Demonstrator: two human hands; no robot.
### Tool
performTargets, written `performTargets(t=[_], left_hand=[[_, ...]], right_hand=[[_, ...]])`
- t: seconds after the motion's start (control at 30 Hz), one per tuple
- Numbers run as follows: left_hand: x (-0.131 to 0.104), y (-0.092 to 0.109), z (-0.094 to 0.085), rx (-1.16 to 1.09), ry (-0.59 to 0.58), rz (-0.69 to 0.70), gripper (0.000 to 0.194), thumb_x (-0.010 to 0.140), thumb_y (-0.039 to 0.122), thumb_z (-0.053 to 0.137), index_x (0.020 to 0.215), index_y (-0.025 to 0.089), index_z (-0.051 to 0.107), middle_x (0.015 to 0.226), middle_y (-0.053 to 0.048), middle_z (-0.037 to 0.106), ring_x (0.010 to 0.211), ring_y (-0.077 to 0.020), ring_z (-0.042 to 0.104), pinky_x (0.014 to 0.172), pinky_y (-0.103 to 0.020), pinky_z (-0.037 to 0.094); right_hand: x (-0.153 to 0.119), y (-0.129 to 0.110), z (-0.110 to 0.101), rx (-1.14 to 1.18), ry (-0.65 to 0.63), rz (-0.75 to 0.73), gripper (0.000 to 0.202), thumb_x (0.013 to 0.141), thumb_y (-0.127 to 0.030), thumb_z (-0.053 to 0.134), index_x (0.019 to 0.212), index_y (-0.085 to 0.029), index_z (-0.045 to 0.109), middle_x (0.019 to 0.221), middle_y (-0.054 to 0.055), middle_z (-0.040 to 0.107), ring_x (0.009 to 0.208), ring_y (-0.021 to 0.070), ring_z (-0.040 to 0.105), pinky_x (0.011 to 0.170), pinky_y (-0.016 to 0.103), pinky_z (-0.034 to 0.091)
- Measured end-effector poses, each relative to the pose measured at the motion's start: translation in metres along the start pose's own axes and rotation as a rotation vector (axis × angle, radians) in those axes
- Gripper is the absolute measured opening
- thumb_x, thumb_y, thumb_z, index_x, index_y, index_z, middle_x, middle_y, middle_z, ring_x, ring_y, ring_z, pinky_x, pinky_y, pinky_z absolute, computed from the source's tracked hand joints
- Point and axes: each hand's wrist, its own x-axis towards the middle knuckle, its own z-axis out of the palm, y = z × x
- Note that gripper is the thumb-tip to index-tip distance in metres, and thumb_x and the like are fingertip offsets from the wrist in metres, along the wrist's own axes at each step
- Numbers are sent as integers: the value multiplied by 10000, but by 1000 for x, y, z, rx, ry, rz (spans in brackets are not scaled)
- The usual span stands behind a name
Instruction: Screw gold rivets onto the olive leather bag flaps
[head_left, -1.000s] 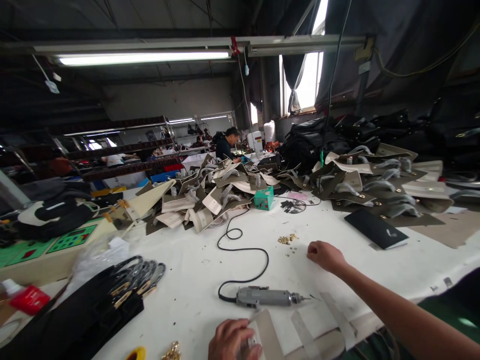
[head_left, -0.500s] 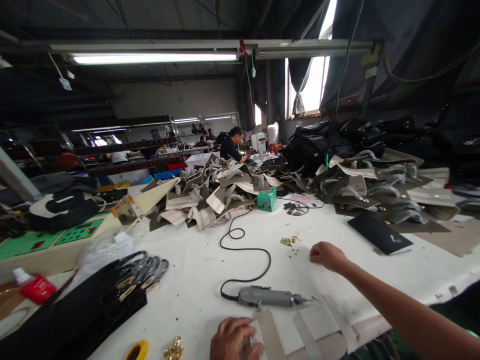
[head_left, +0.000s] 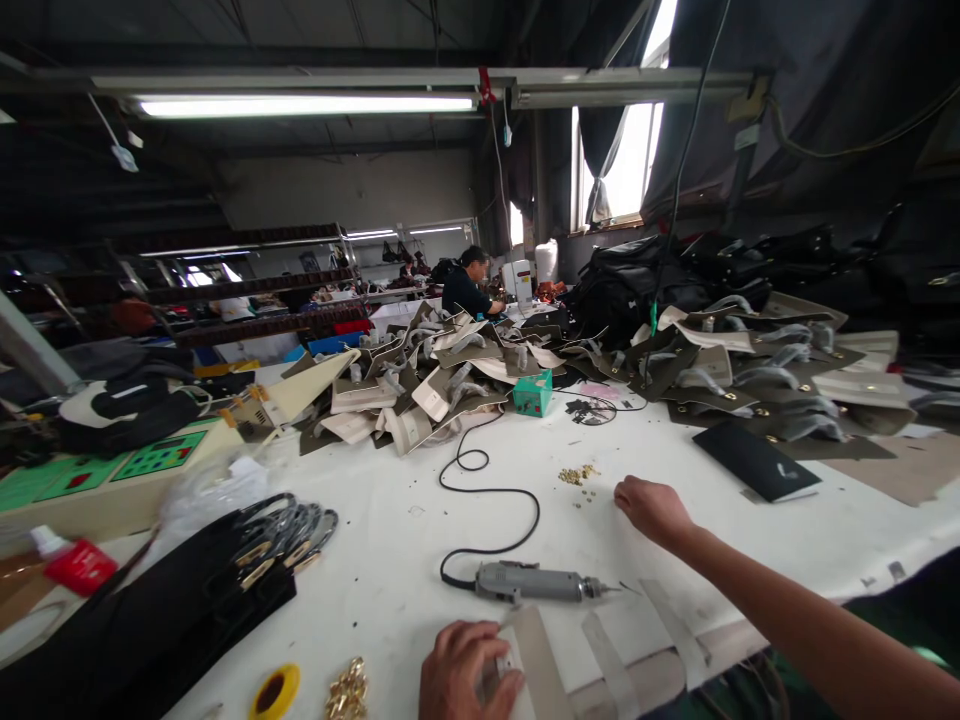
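Observation:
At the bottom centre, my left hand [head_left: 466,672] grips the edge of a beige bag panel [head_left: 541,665], its thumb and fingers around a pale strip with a small hole. The panel extends right along the table's front edge. Just beyond it lies a grey electric screwdriver [head_left: 531,582], its bit pointing right and its black cord running back. My right hand [head_left: 654,508] rests closed on the white table, right of a scatter of small gold metal pieces [head_left: 576,475]. Its fingers are curled under, so whatever they may pinch is hidden.
Gold fittings [head_left: 347,690] and a yellow tape roll [head_left: 274,692] lie at the front left, beside black bag parts [head_left: 180,610]. A green control box [head_left: 532,394] stands before piled beige panels [head_left: 450,375]. A black booklet [head_left: 756,464] lies right. A co-worker [head_left: 466,285] sits behind.
The view has shifted slightly. My left hand keeps its hold on the bag panel, and my right hand stays closed beside the gold pieces.

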Motion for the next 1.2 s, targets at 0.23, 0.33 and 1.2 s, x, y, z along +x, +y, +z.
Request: performTargets(t=[0.23, 0.33, 1.2], left_hand=[[13, 47, -30, -91, -108, -212, 202, 741, 222, 850, 920, 267, 768, 1089, -18, 789, 1079, -292, 664, 922, -477, 539], [13, 48, -27, -141, -142, -285, 214, 766, 277, 856, 958, 284, 761, 1136, -3, 775, 1148, -279, 624, 983, -475, 484], [7, 47, -30, -186, -90, -227, 267, 773, 240, 861, 1012, 267, 746, 1105, -15, 767, 1098, -275, 619, 919, -446, 476]], right_hand=[[-23, -13, -25, 96, -13, 38, 329, 1037, -339, 398, 1049, -195, 693, 1125, 106, 713, 928, 225, 659, 704, 299, 402], [-50, -49, -36, 389, -86, -8, 326, 1013, -442, 466, 1039, -204, 686, 932, 55, 726, 835, 198, 666, 720, 284, 453], [-115, -193, 8, 679, -313, -198, 101, 795, -197, 663, 767, -212, 759, 828, 10, 727, 807, 183, 645, 735, 288, 425]])
